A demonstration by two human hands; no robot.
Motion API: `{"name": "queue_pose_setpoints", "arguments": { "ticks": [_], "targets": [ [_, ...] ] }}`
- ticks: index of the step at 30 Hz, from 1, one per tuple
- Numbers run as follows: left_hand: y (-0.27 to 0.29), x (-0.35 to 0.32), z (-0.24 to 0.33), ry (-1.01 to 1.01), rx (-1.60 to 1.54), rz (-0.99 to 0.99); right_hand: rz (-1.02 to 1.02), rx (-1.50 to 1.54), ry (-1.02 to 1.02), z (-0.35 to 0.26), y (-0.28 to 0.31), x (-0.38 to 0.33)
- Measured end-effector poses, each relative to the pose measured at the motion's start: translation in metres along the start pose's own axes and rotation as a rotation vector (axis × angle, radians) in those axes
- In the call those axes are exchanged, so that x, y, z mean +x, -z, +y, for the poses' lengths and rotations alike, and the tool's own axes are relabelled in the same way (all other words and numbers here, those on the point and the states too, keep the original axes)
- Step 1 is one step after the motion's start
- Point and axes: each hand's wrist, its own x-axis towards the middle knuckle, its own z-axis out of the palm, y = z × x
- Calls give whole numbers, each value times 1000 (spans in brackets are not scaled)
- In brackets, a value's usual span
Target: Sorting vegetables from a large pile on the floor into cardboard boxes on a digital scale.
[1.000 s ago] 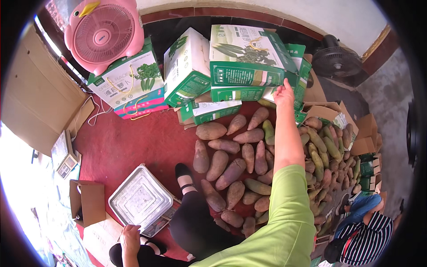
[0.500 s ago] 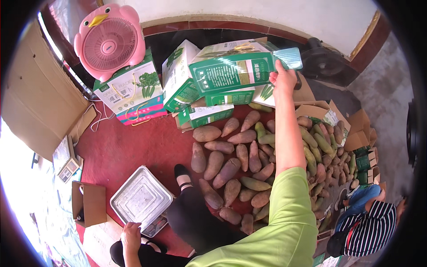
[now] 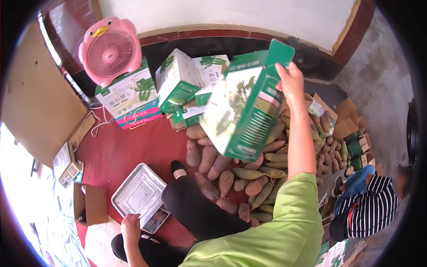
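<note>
Green-and-white box (image 3: pixel 242 104) hangs tilted, right hand (image 3: pixel 291 82) fingers clamped on its flap; left hand (image 3: pixel 130 226) (fingers curled) touches scale (image 3: pixel 141 198).

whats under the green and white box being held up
Under the green and white box in the right hand lies a pile of sweet potatoes; the ones directly beneath it are covered.

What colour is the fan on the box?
Pink fan with a yellow beak, clearest in the head view.
</note>
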Motion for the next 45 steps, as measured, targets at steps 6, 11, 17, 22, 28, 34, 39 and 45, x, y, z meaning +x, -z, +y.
{"name": "queue_pose_setpoints", "arguments": {
  "ticks": [6, 11, 17, 22, 28, 34, 39, 45],
  "targets": [
    [9, -2, -1, -23, -35, 45, -280, -410, -39, 23, 6, -15],
    [19, -12, 0, 41, -57, 55, -514, -522, -50, 45, -13, -27],
    [30, -24, 3, 43, -152, 112, -633, -456, 55, -37, -48, -64],
    [48, -33, 6, 99, -262, 113, -761, -382, 256, -94, -83, -82],
    [66, -23, 2, 139, -286, 175, -834, -113, 430, -126, -151, -112],
    [62, -3, -27, 224, -412, 395, -974, 109, 536, -134, -230, -159],
    [51, -12, -68, 341, -283, 565, -1202, 375, 448, -100, -292, -221],
    [70, -34, -68, 456, -162, 922, -1453, 532, 287, -3, -326, -270]
  ]
}}
